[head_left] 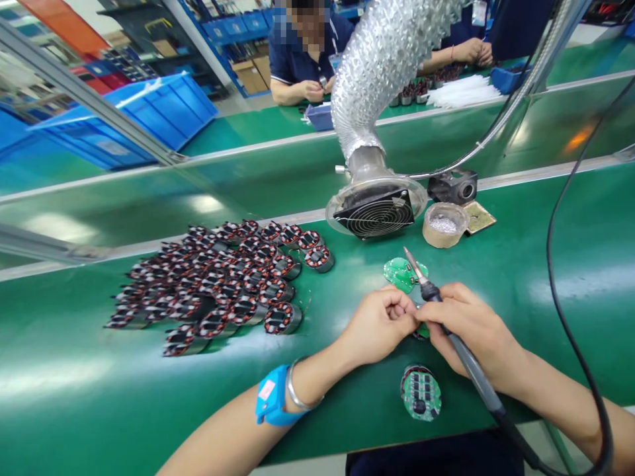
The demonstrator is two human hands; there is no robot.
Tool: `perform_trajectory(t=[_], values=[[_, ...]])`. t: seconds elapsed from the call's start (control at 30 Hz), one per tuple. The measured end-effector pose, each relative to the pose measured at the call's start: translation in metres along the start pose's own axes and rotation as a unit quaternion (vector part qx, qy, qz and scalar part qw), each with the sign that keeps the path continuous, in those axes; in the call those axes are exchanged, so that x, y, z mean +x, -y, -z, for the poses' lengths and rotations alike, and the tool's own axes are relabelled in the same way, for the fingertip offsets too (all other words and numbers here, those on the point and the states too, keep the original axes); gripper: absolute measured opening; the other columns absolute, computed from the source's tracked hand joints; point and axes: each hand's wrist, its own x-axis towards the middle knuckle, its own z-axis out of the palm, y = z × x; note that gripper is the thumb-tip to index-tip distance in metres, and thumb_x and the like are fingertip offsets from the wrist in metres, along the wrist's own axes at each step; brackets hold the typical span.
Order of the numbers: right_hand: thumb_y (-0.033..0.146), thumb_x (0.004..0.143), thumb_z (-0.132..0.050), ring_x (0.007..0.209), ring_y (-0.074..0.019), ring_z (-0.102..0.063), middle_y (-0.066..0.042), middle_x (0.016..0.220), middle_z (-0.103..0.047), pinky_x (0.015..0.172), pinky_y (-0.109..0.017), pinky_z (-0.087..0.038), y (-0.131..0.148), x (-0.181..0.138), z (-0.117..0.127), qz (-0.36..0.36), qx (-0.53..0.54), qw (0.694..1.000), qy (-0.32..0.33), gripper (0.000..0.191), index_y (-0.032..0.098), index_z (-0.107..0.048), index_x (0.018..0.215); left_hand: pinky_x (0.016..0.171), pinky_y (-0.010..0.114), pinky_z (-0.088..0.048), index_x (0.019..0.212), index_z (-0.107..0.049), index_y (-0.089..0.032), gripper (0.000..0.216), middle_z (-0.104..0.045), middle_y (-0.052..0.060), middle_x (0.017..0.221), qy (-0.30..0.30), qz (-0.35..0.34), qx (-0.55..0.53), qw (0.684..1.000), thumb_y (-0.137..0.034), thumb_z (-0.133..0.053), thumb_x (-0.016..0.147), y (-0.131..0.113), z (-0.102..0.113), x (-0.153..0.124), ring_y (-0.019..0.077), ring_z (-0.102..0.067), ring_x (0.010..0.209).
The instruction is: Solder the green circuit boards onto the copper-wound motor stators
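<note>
Right grip [479, 337] wrapped round grey-black pen-shaped soldering iron [473, 370], long axis slanting forward-left; left grip [374, 327] pinched narrow, contents unclear; half-hidden green circuit board [422, 332] between.

The 2 bare forearms come in low, the left from 7 o'clock and the right from 4 o'clock, and converge. The left forearm slants toward 2 o'clock, its wrist [337, 360] nearly in line with it. The left hand [374, 327] shows its back, fingers curled inward, thumb and index finger drawn together in a pinch. The right forearm points toward 10 o'clock. The right hand [481, 330] is closed in a pen-like grip, knuckles up, fingers bent toward 9 o'clock. The 2 hands come close at the fingertips; whether they touch is unclear.
</note>
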Motion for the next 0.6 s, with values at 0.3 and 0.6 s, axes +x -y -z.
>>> perform_trajectory(t=[0.3, 0.6], values=[[0.003, 0.088, -0.052, 0.077, -0.0138, -0.059, -0.004, 0.088, -0.067, 0.070, -0.026, -0.051, 0.023, -0.008, 0.031, -0.074, -0.021, 0.996, -0.043, 0.041, 0.018, -0.056, 0.125, 0.049, 0.017, -0.036, 0.063, -0.065, -0.014, 0.007, -0.051, -0.003, 0.067, -0.054, -0.066, 0.126, 0.988, -0.009, -0.062, 0.067, -0.003, -0.007, 0.001, 0.0056, -0.044, 0.054], [0.007, 0.082, -0.051, 0.059, -0.0139, -0.060, -0.005, 0.076, -0.066, 0.052, -0.027, -0.051, 0.051, -0.021, 0.053, -0.088, -0.040, 0.995, -0.025, 0.031, 0.016, -0.063, 0.109, 0.049, 0.017, -0.035, 0.060, -0.058, -0.014, 0.011, -0.050, -0.003, 0.067, -0.077, -0.121, 0.151, 0.978, -0.006, -0.058, 0.068, 0.002, -0.012, -0.002, 0.0047, -0.043, 0.052]])
